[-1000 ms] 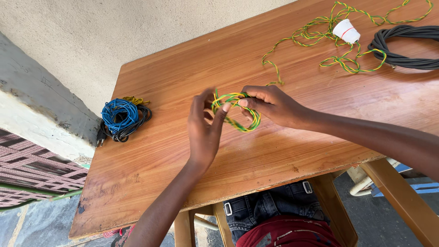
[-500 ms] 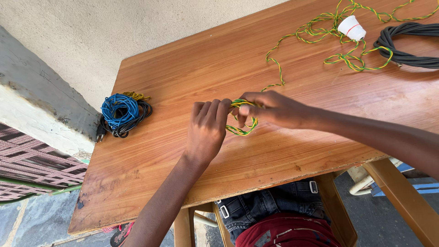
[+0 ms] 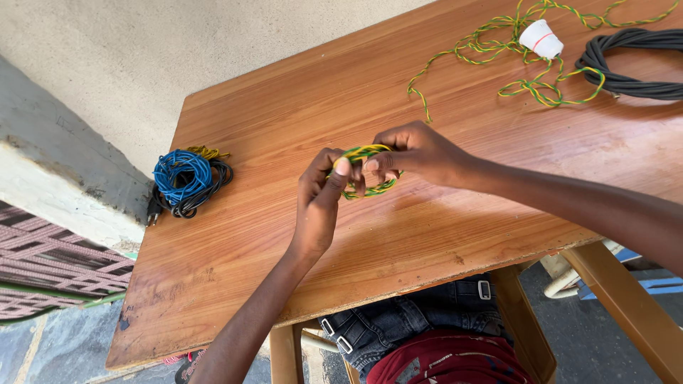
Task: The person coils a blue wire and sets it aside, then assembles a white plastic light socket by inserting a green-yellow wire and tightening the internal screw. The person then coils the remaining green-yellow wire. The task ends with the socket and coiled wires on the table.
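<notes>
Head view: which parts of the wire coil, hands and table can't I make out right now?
- Green-yellow wire coil: its near side is hidden behind the fingers of the left hand and right hand.
- Black cable: cut off by the frame's right edge.
- Loose green-yellow wire: runs out past the top edge.
- Table: far corners outside the frame.

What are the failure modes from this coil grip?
1. The small green-yellow wire coil is pinched only by fingertips of the left hand and right hand; it may spring loose.
2. The wire's loose tail lies tangled around a white lamp socket; a pull could drag it into the black cable.
</notes>
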